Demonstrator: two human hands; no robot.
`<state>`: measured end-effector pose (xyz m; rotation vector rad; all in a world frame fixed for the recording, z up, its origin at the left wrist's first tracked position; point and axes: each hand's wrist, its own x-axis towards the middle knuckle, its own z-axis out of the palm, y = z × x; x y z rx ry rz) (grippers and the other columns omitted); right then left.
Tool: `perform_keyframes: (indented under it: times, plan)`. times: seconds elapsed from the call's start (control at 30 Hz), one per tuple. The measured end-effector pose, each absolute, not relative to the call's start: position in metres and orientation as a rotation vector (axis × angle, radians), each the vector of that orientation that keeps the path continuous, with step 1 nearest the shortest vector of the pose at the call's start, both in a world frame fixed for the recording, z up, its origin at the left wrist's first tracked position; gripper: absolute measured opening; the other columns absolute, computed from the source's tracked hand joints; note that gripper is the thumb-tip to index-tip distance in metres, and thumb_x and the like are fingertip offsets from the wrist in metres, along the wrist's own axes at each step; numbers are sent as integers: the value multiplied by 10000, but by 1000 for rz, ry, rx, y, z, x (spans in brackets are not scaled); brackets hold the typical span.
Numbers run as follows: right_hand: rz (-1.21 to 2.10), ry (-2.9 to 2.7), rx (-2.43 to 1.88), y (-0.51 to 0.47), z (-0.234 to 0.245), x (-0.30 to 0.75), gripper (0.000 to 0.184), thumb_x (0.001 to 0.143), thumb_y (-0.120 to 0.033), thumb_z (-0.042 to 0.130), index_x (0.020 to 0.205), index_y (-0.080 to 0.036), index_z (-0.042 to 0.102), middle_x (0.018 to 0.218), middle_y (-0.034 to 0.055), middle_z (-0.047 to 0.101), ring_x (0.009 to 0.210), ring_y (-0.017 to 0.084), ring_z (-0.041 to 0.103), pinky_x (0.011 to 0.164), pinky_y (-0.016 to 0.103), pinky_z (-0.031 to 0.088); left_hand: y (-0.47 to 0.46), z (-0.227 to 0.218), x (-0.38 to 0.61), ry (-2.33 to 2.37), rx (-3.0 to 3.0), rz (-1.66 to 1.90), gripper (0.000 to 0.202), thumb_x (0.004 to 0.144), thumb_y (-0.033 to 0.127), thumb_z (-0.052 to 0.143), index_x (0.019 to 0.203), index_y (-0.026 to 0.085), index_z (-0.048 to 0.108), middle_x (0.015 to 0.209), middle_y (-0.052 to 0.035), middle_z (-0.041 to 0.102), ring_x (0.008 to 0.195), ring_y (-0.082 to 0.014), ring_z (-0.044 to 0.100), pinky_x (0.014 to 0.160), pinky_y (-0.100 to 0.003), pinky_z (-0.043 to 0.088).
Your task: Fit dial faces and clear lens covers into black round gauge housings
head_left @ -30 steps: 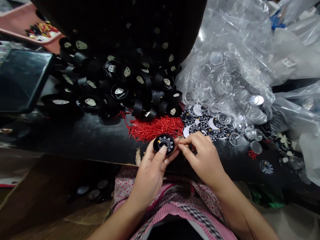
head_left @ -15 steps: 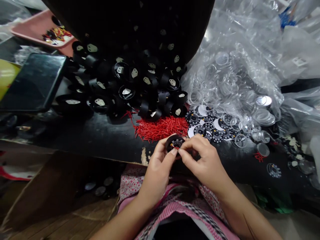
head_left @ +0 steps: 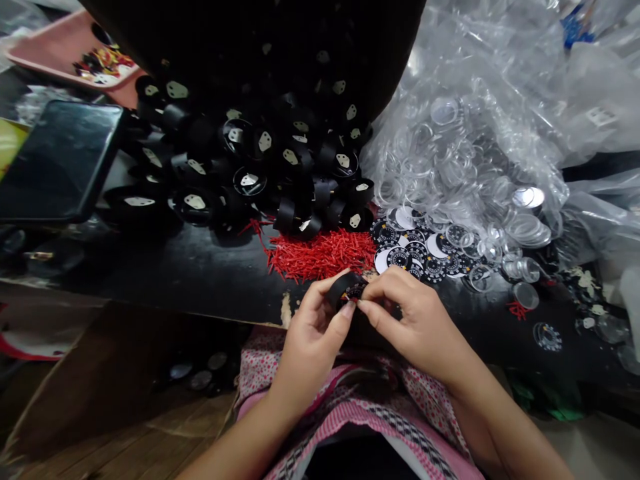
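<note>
At the table's front edge, my left hand (head_left: 316, 320) is closed round a small black dial gauge (head_left: 342, 288), a round cup with a printed dial inside. The gauge is tilted, so its dial shows only at a slant. Thumb and forefinger of my right hand (head_left: 406, 308) are pinched together at the dial, where a bit of a red pointer (head_left: 355, 300) shows by the fingertips. Just beyond my hands lies a heap of red pointers (head_left: 320, 255). Beside it are loose black-and-white dial discs (head_left: 417, 250).
Black gauge cups (head_left: 250, 180) are piled at the back, below a large dark container (head_left: 260, 40). Clear round lenses (head_left: 450, 167) spill from a plastic bag (head_left: 500, 67) on the right. A phone (head_left: 63, 160) and a pink tray (head_left: 47, 47) are at the left.
The gauge has been tipped in my left hand, so its black side wall shows more and its dial less. My right fingertips stay at the dial.
</note>
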<state>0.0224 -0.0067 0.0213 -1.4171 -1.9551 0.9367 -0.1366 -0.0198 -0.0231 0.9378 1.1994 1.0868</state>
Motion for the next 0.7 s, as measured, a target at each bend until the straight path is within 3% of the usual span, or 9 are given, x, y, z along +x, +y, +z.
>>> perform_keyframes:
  times: [0.33,0.7]
  plan:
    - [886,-2048,-1401,-4,24,27,89,912,-160,592,836,-204,608,821,4,597,817,160,564,742,304,411,-20,-22,-137,1167,968,1075,229,856,270,682,1083,247,666,1161,-22,695,1078,-199,661,944,-290,525]
    - [933,-1865,-1377,-12,14,22,90,947,-207,590,862,-194,617,837,-1,593,819,135,552,779,278,421,-21,-21,-133,1213,1035,1163,188,855,187,656,1038,226,638,994,11,729,917,-128,700,839,-216,548]
